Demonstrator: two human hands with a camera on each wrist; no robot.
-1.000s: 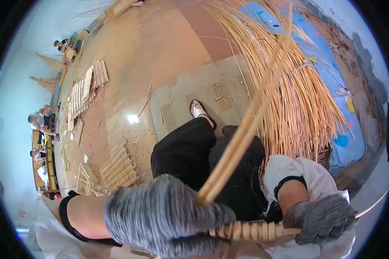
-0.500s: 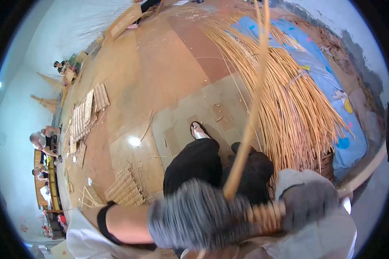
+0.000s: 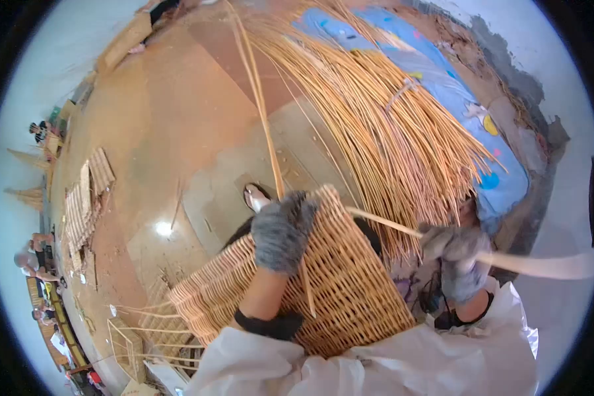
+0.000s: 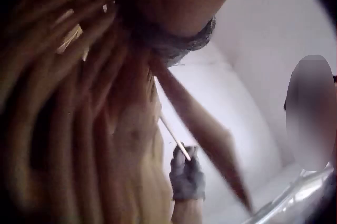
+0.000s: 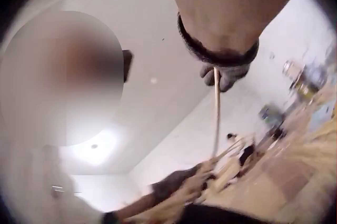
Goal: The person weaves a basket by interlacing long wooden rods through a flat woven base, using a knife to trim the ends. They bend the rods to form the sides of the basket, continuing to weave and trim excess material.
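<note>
A woven cane panel [image 3: 350, 284] lies tilted across the lap, its ribbed face showing in the head view. My left hand [image 3: 280, 234], in a grey glove, grips its upper edge beside long upright canes [image 3: 261, 112]. Off the panel's right side, my gloved right hand [image 3: 459, 257] holds a pale strand [image 3: 386, 223] that runs from the panel's top corner. The left wrist view shows the weave [image 4: 79, 140] close up and the right hand [image 4: 188, 176] beyond. In the right wrist view, the strand [image 5: 217, 113] passes from the curled fingers of my right hand [image 5: 226, 76].
A large bundle of canes [image 3: 402, 132] lies on a blue patterned cloth [image 3: 442, 69] at the right. Woven pieces [image 3: 86, 198] and scraps lie on the floor [image 3: 178, 99] at the left. People sit along the left wall; a wooden frame [image 3: 125, 350] stands at lower left.
The panel has swung up with its broad face in view. My left hand has risen with it along the edge. My right hand has moved away from the work, with the strand stretched between.
</note>
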